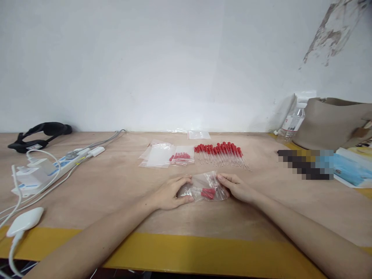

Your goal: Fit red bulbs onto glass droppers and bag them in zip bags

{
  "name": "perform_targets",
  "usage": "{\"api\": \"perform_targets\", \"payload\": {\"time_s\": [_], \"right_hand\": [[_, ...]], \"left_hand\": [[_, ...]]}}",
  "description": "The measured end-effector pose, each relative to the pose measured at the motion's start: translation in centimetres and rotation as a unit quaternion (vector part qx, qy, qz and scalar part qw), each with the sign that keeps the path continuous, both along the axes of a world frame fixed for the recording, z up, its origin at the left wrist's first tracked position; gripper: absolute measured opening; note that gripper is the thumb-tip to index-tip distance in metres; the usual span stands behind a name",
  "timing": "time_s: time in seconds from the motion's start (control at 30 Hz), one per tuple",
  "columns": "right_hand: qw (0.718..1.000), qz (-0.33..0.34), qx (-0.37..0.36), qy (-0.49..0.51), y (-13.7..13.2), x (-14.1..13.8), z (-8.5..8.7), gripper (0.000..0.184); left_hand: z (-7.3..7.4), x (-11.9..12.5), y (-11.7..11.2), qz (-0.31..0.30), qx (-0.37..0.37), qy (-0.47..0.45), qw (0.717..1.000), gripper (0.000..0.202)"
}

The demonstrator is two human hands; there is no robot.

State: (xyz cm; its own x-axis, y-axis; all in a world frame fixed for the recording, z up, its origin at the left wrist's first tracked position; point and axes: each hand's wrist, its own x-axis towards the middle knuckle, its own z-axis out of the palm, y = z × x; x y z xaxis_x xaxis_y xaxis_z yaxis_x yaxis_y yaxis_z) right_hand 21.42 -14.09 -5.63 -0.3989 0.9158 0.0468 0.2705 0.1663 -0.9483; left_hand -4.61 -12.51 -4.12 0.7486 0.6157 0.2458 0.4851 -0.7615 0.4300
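Note:
A clear plastic bag (194, 190) lies between my hands near the front of the table, with red-bulbed droppers (208, 193) inside it. My left hand (171, 192) holds the bag's left side, thumb in front and fingers behind. At the right edge, my right hand (235, 187) grips the bag between thumb and fingers. Beyond it, a row of red-topped glass droppers (222, 151) lies side by side, thin tips toward me. Flat bags (159, 155) are stacked to the left of that row, and a bag with red bulbs in it (182, 155) sits beside them.
To the left are a power strip (61, 164) with plugs and cables, a white charger (25, 221) and a black strap (40, 135). A plastic bottle (294, 121), a brown bag (331, 122) and a blue mask pack (353, 168) stand or lie right. Another small bag (199, 135) lies by the wall.

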Motion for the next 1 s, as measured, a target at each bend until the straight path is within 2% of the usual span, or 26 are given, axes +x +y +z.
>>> {"api": "perform_targets", "payload": {"time_s": [0.13,0.27,0.33,0.4,0.5,0.7,0.8,1.0], "right_hand": [[1.000,0.022,-0.019,-0.006,-0.3,0.1,0.3,0.042],[0.999,0.040,-0.032,0.017,-0.6,-0.2,0.4,0.036],[1.000,-0.011,-0.005,0.013,-0.2,-0.2,0.4,0.035],[0.995,-0.092,0.046,-0.011,0.6,0.1,0.4,0.033],[0.970,-0.193,0.125,-0.078,2.6,0.7,0.7,0.027],[0.903,-0.261,0.213,-0.268,7.0,0.2,2.0,0.016],[0.882,-0.287,0.208,-0.309,9.1,-1.4,2.4,0.016],[0.867,-0.326,0.139,-0.352,12.6,-4.5,2.4,0.020]], "left_hand": [[0.3,0.1,-0.3,0.006,-0.016,-0.005,1.000,0.038],[0.5,0.1,-0.3,-0.005,-0.002,0.010,1.000,0.042],[0.5,0.0,-0.1,-0.009,0.003,0.026,1.000,0.045],[0.4,-0.1,0.0,-0.009,-0.001,0.043,0.999,0.046],[0.5,-0.1,0.0,-0.012,-0.012,0.056,0.998,0.045],[1.1,0.1,-0.5,-0.002,-0.016,0.028,0.999,0.036],[1.2,0.2,-0.6,0.006,-0.023,0.022,0.999,0.031],[1.2,0.2,-0.5,0.007,-0.022,0.024,0.999,0.030]]}}
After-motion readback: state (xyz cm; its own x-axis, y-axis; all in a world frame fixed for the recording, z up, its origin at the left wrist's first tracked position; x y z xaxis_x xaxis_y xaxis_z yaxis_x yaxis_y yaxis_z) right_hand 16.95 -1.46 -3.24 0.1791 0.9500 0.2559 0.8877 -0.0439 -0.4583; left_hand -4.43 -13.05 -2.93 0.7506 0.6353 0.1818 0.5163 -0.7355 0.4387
